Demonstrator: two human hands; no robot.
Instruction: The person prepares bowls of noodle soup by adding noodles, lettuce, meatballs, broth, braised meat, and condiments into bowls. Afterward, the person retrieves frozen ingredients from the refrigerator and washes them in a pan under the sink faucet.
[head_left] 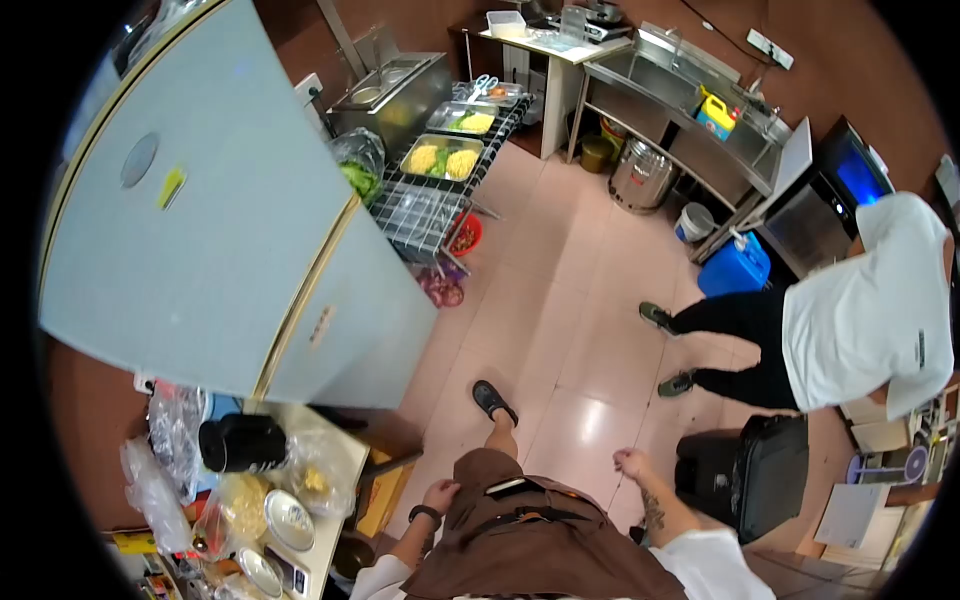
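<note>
Beside the brown apron [540, 540], my left hand [441, 495] hangs low with its fingers loosely curled and a dark band [426, 514] on the wrist. My right hand [632, 463] is held out over the tiled floor, its fingers bent inward. Nothing shows in either hand, and neither touches a work surface. The white-topped table [340, 470] stands nearest my left hand, and the black bin [745, 475] is to the right of my right hand. One dark shoe [495, 402] of mine is on the floor ahead.
A large fridge [215, 210] stands at left. Beyond it, metal trays of noodles [443, 160] sit on a rack with a checked cover [420, 205]. A steel sink [650, 85] is at the back. At right stands a person in a white shirt [860, 310], near a blue jerrycan [735, 266].
</note>
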